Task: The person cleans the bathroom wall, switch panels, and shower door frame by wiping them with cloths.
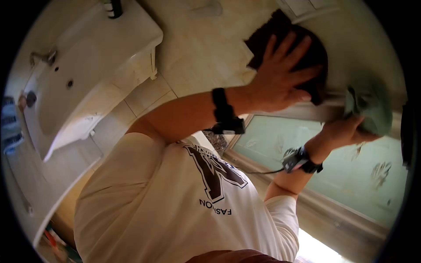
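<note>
My left hand (283, 72) has its fingers spread over a dark maroon cloth or mat (313, 48) at the upper right; whether the palm presses on it I cannot tell. Just below and to the right, my right hand (344, 130) has its fingers closed around a bunched pale green cloth (372, 105). The cloth is slightly blurred and lies near the frame of a frosted glass door. Both wrists wear black straps with small devices.
A white washbasin (101, 48) with a metal tap (44, 57) fills the upper left, and a dark bottle (113, 8) stands on its edge. The frosted glass door panel (280, 136) spans the right side. Beige tiles cover the floor.
</note>
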A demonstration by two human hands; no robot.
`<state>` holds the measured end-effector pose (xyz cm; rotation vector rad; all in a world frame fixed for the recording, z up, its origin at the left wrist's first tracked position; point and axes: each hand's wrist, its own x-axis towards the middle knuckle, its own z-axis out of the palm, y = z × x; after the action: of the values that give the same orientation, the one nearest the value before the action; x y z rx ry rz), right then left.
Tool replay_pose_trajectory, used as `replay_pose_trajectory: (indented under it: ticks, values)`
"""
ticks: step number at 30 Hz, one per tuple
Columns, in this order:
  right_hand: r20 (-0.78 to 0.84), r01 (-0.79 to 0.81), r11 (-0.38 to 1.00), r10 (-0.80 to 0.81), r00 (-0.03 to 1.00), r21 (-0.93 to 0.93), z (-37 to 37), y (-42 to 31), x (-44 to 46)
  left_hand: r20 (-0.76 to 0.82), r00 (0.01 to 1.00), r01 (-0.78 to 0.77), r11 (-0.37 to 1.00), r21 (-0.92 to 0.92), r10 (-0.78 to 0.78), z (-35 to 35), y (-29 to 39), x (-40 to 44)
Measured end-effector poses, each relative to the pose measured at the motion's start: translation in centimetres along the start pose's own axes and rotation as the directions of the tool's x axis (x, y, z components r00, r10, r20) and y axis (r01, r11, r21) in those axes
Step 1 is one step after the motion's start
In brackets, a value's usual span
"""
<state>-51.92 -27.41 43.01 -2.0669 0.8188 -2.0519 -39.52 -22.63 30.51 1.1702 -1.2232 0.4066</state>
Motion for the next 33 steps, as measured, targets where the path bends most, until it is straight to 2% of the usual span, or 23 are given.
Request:
replay_pose_trajectory:
  ticks: [1,2,4,7,9,10,11,13,14,16,18,19,20,22,25,27,28,29,31,32,33]
  values:
    - [0.009,-0.033,0.999,0.033,0.999,-0.013,0.2,0.6,0.0,-0.045,0.999,0.024,0.996,0.081,-0.02,1.5,-0.2,-0.4]
    - [0.014,-0.13,0.986,0.13,0.991,0.105,0.1,1.3,0.0,-0.06,0.997,0.048,0.993,0.106,-0.042,2.1,-0.9,-1.4]
    - [0.059,-0.142,0.981,0.136,0.989,0.133,-1.8,6.3,-0.7,0.041,0.975,0.204,0.955,0.216,-0.218,2.6,-2.0,-4.0]
    - [0.065,-0.171,0.971,0.162,0.985,0.167,-3.1,7.9,-1.2,-0.228,0.902,0.38,0.925,0.01,-0.368,3.8,-6.8,-12.7]
    - [0.07,-0.185,0.966,0.175,0.982,0.182,-3.2,8.6,-1.0,-0.269,0.768,0.591,0.805,-0.054,-0.582,5.8,-11.3,-20.3]
    - [0.072,-0.187,0.963,0.177,0.982,0.192,-3.4,8.9,-1.1,-0.379,0.633,0.754,0.649,0.103,-0.675,8.2,-14.7,-25.0]
    - [0.071,-0.184,0.962,0.174,0.982,0.2,-3.7,9.1,-1.1,-0.086,0.795,0.487,0.547,0.681,-0.6,9.3,-18.7,-30.7]
    - [0.066,-0.17,0.96,0.159,0.985,0.222,-3.8,9.1,-1.3,-0.297,0.681,0.725,0.559,0.402,-0.67,10.5,-18.6,-31.0]
    - [0.066,-0.165,0.959,0.154,0.986,0.232,-3.8,9.1,-1.4,-0.084,0.663,0.682,0.554,0.477,-0.744,8.9,-15.4,-27.1]
    - [0.066,-0.155,0.957,0.143,0.988,0.244,-4.0,9.2,-1.4,-0.005,0.76,0.62,0.723,0.304,-0.65,5.5,-6.4,-17.5]
    - [0.064,-0.144,0.955,0.131,0.989,0.258,-4.3,9.2,-1.4,-0.13,0.916,0.392,0.916,0.085,-0.38,2.8,0.3,-11.3]
    - [0.061,-0.147,0.951,0.136,0.989,0.27,-4.5,10.0,-0.9,-0.059,0.965,0.259,0.961,0.095,-0.254,2.9,2.7,-9.7]
    - [0.063,-0.145,0.949,0.132,0.989,0.281,-4.6,10.1,-0.9,-0.066,0.965,0.261,0.96,0.099,-0.255,3.1,3.5,-9.9]
    - [0.063,-0.136,0.945,0.123,0.99,0.298,-4.6,10.0,-0.6,0.081,0.95,0.298,0.952,0.066,-0.303,2.9,4.4,-10.2]
    - [0.059,-0.134,0.939,0.122,0.991,0.316,-4.4,10.2,-0.2,-0.153,0.813,0.562,0.826,-0.049,-0.562,5.9,0.0,-18.2]
    - [0.053,-0.128,0.936,0.117,0.992,0.328,-4.4,10.2,-0.1,-0.157,0.542,0.782,0.564,-0.266,-0.825,7.1,-3.0,-24.6]
    - [0.055,-0.128,0.933,0.116,0.992,0.335,-4.4,10.2,0.0,-0.011,0.31,0.845,0.281,-0.454,-0.951,7.3,-3.9,-26.8]
    - [0.054,-0.127,0.931,0.115,0.992,0.343,-4.3,10.3,0.0,-0.017,0.311,0.845,0.285,-0.453,-0.95,7.4,-3.4,-26.5]
    - [0.053,-0.123,0.93,0.112,0.992,0.346,-4.4,10.4,0.1,0.063,0.395,0.896,0.37,-0.246,-0.916,7.0,-0.5,-24.2]
    - [0.055,-0.119,0.93,0.106,0.993,0.347,-4.5,10.4,0.2,0.055,0.477,0.867,0.46,-0.191,-0.877,6.1,2.4,-21.3]
    - [0.059,-0.121,0.931,0.107,0.992,0.345,-4.5,10.5,0.2,0.045,0.652,0.75,0.634,-0.189,-0.757,5.3,4.2,-19.1]
